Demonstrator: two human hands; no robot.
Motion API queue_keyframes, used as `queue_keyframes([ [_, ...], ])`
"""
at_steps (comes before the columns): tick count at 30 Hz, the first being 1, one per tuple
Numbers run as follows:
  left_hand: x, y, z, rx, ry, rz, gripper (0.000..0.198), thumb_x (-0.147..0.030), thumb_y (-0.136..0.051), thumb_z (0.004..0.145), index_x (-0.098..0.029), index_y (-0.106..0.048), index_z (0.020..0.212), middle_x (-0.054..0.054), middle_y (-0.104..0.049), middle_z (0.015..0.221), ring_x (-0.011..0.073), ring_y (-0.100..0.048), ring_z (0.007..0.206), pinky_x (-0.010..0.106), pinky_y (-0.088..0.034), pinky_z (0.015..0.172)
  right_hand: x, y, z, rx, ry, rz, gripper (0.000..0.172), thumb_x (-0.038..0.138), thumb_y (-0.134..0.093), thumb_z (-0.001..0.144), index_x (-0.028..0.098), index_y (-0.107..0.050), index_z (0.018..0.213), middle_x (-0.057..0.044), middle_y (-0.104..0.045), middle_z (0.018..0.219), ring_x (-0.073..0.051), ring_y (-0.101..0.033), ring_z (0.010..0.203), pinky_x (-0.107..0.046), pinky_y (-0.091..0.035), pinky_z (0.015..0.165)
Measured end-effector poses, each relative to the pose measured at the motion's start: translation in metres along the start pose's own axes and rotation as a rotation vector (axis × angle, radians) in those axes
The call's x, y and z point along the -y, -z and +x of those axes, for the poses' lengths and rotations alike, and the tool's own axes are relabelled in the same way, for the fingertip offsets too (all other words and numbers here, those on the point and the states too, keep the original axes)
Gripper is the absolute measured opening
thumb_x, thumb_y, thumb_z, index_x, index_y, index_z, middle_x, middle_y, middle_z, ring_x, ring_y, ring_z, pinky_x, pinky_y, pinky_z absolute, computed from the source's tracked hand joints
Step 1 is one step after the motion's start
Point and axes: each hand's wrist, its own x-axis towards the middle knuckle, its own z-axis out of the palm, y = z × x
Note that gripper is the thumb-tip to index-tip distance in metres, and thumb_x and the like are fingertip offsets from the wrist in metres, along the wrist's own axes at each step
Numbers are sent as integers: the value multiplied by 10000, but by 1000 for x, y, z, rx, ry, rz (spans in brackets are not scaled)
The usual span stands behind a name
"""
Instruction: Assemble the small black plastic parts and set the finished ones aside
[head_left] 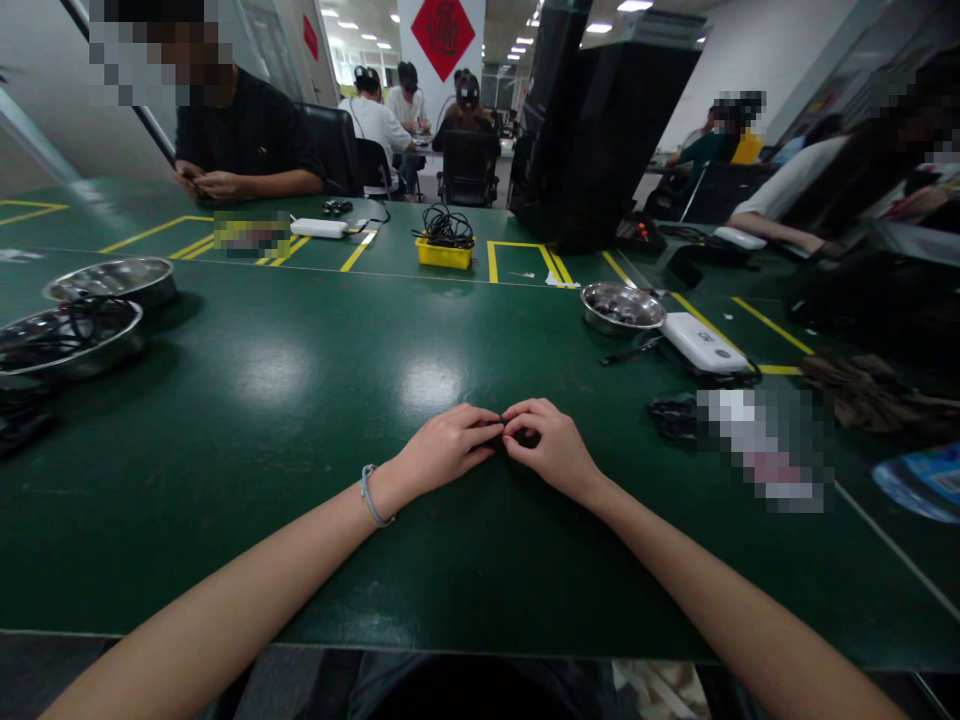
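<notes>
Over the green table (300, 480), my left hand (454, 440) and my right hand (551, 445) meet at their fingertips. Thumb and fingers of each are drawn together in a pinch. A small dark bit shows where the fingertips come together, too small to name. A light blue band (367, 495) circles my left wrist. To the right of my right hand lies a bundle of black cable (675, 417). The steel bowl (622, 310) with small dark pieces in it stands beyond that hand.
Two steel bowls, one holding black cables (82, 325), stand at the left. A yellow bin (445, 253) of cables sits ahead. A white box-shaped device (703, 343) lies at the right. Across the table sits a person in black (251, 135); another person leans in at the right.
</notes>
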Motion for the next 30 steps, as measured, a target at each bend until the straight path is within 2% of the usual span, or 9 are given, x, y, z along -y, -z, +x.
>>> queue_keyframes([
  [9, 2, -3, 0, -12, -9, -5, 304, -178, -522, 813, -172, -533, 1117, 76, -547, 1098, 189, -514, 965, 327, -453, 829, 0, -2, 0, -28, 17, -29, 76, 147, -573, 696, 190, -635, 683, -42, -616, 860, -177, -521, 853, -311, -452, 713],
  [20, 1, -1, 1, -33, -24, -19, 285, -178, -525, 811, -176, -551, 1095, 81, -565, 1069, 184, -536, 947, 329, -468, 811, 0, -5, 0, -57, -44, -28, 68, 161, -595, 683, 193, -648, 655, -34, -641, 841, -176, -538, 837, -316, -452, 723],
  [25, 2, -2, 1, -28, -11, 1, 264, -195, -521, 816, -166, -564, 1075, 89, -566, 1060, 188, -541, 944, 333, -473, 807, 0, -4, 0, -67, -49, -29, 58, 170, -602, 676, 190, -644, 643, -35, -643, 834, -175, -542, 842, -294, -452, 687],
  [30, 5, -3, -1, -60, 23, 27, 268, -204, -534, 805, -157, -569, 1067, 92, -569, 1049, 191, -545, 929, 335, -481, 796, -6, 14, 3, -128, -53, -43, 93, 217, -574, 713, 175, -630, 652, -41, -639, 852, -154, -545, 776, -242, -416, 562],
])
